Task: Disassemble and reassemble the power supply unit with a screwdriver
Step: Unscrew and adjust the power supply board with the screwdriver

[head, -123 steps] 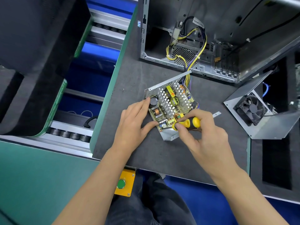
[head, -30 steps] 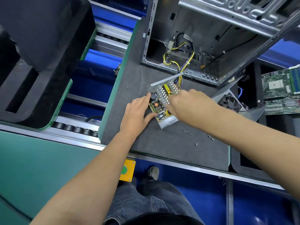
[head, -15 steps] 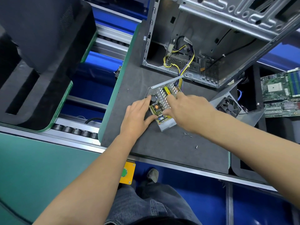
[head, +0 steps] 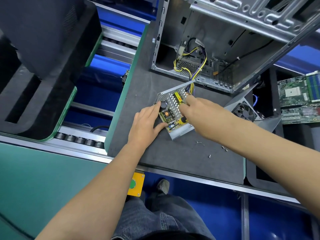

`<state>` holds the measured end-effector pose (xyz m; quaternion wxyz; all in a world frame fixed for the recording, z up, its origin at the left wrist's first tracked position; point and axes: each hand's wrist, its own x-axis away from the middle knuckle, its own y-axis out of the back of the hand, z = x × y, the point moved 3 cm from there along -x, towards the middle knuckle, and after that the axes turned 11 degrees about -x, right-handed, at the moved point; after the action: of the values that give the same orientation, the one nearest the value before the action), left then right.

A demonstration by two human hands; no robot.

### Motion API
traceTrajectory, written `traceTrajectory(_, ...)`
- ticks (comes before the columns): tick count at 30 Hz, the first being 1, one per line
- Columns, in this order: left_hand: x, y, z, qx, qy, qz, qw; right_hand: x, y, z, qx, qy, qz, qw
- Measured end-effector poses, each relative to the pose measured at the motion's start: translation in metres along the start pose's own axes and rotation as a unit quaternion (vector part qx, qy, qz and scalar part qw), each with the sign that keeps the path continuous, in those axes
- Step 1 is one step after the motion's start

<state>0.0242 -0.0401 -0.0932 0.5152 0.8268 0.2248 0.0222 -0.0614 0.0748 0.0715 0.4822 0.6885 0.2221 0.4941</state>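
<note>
The opened power supply unit point(head: 180, 132) lies on the grey mat, its circuit board, silver heat sinks and yellow wires exposed. My left hand point(head: 147, 120) rests against its left side, index finger by the black capacitor and thumb at the near corner. My right hand point(head: 202, 115) reaches over the board from the right, index finger stretched to the far end near the wires. The yellow and black screwdriver point(head: 182, 120) shows under its palm, held there. Its tip is hidden.
An open computer case point(head: 225, 49) stands behind the unit, wires running into it. The unit's cover with fan point(head: 245, 111) lies at right, a motherboard point(head: 299, 99) beyond. Loose screws point(head: 200, 143) lie on the mat point(head: 173, 156). A roller conveyor point(head: 81, 139) runs at left.
My right hand has slid from the board's near corner toward its far end, index finger now extended. The left hand stays on the unit's left side.
</note>
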Motion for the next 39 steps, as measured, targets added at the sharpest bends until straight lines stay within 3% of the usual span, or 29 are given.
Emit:
traceTrajectory(5,0.000,0.000,-0.001,0.000,0.000,0.000,1.000,-0.005,0.009,0.009,0.059,0.026,0.031,0.997)
traceTrajectory(11,0.001,0.001,-0.002,0.006,0.001,-0.005,1.000,-0.009,0.009,0.009,-0.059,-0.043,0.063,0.995)
traceTrajectory(15,0.001,0.001,-0.001,0.004,0.002,-0.004,1.000,-0.006,0.017,0.013,0.038,0.026,0.042,0.998)
traceTrajectory(22,0.001,0.000,-0.001,0.000,0.000,-0.004,1.000,-0.007,0.015,0.013,0.076,0.024,0.060,0.995)
traceTrajectory(33,0.002,0.000,-0.001,0.008,-0.010,-0.006,1.000,-0.009,0.009,0.008,-0.034,-0.034,0.070,0.996)
traceTrajectory(36,0.005,0.005,-0.003,0.052,-0.013,-0.036,0.998,0.005,0.014,-0.012,-0.135,-0.058,0.036,0.988)
traceTrajectory(39,0.022,0.016,-0.005,0.041,0.010,-0.138,0.989,0.029,0.016,-0.058,-0.277,-0.088,-0.072,0.954)
